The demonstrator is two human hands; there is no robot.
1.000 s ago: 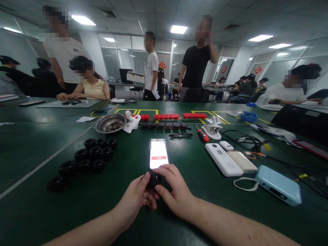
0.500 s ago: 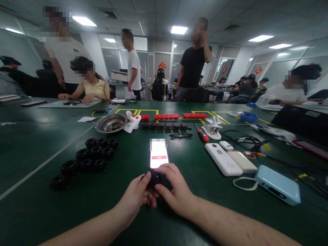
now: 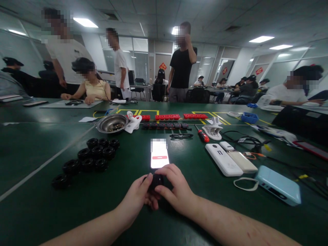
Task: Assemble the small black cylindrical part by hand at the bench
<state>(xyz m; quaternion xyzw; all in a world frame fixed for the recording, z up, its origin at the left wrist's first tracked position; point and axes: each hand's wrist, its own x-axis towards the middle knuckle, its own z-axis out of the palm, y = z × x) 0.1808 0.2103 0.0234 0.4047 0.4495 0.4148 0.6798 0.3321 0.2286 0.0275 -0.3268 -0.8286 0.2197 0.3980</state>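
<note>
- Since the earlier frames, both hands are staying put at lower centre; two standing people in the background are drifting leftward.
- The left hand point(image 3: 135, 200) and right hand point(image 3: 175, 193) are jointly pinching a small black wheel point(image 3: 156, 180), fingers curled around it.
- A lit phone point(image 3: 159, 154) is lying just above them on the green table point(image 3: 38, 143); more black tyres point(image 3: 88, 159) are sitting at left, in an office.

Both hands point(image 3: 160, 194) together, fingers curled
</note>
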